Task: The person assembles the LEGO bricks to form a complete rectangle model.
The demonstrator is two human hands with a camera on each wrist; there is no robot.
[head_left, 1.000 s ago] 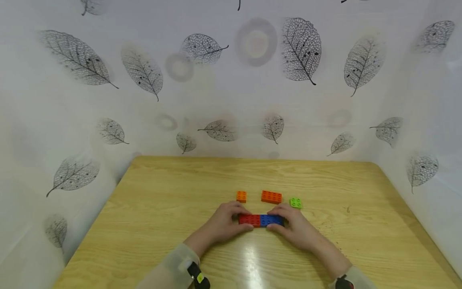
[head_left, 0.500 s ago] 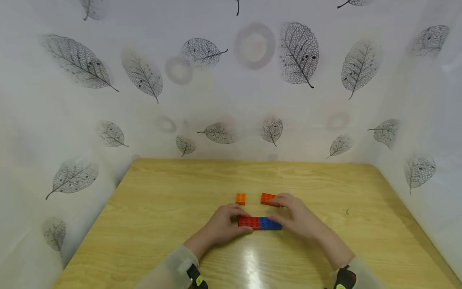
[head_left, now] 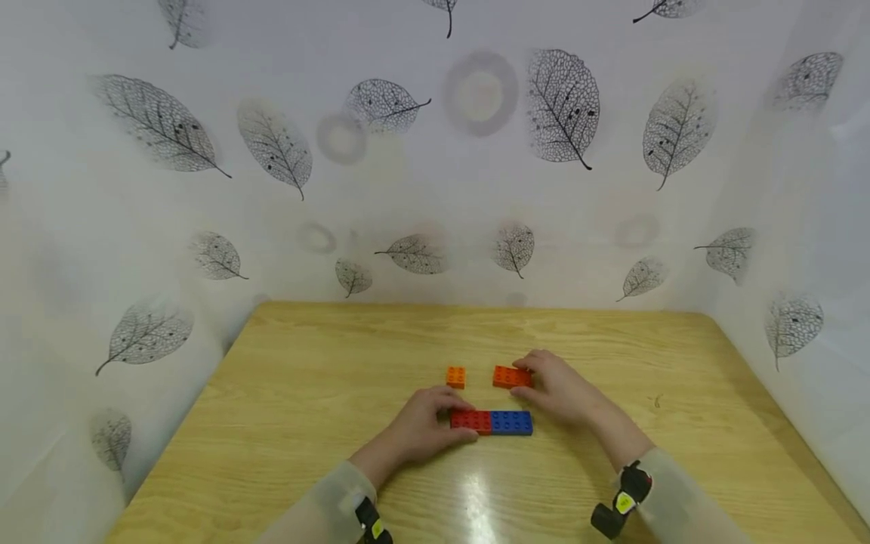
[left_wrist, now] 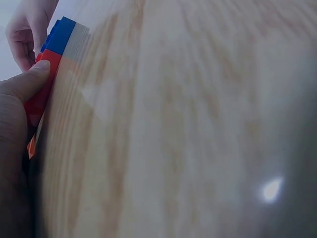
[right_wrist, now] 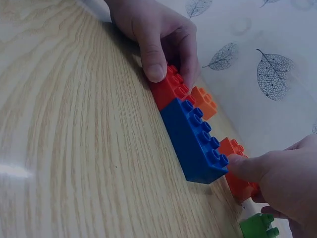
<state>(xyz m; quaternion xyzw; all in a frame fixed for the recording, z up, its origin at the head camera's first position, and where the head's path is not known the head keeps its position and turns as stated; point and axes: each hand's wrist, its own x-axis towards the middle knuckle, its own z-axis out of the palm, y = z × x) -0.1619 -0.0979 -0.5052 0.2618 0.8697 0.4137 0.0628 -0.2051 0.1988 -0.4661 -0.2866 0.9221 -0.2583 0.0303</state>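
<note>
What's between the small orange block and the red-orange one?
In the head view, only bare tabletop lies between the small orange block and the red-orange block.

Pinching with the left hand point(head_left: 421, 425) and, farther forward and to the right, with the right hand point(head_left: 563, 387).

Bending the left fingers point(head_left: 445, 394) over and inward, with the left thumb point(head_left: 461, 436) stretched opposite them, on the side nearer the body. Slanting back and leftward from those fingers with the left wrist point(head_left: 370, 457) and left forearm point(head_left: 319, 499). Curving the right fingers point(head_left: 533, 359) toward the left, beyond the left ones, with the right thumb point(head_left: 532, 395) opposite, likewise on the nearer side. Angling back and rightward from these with the right wrist point(head_left: 615, 434) and right forearm point(head_left: 680, 495). Showing the backs of both hands upward and outward, well apart at the wrists.
</note>
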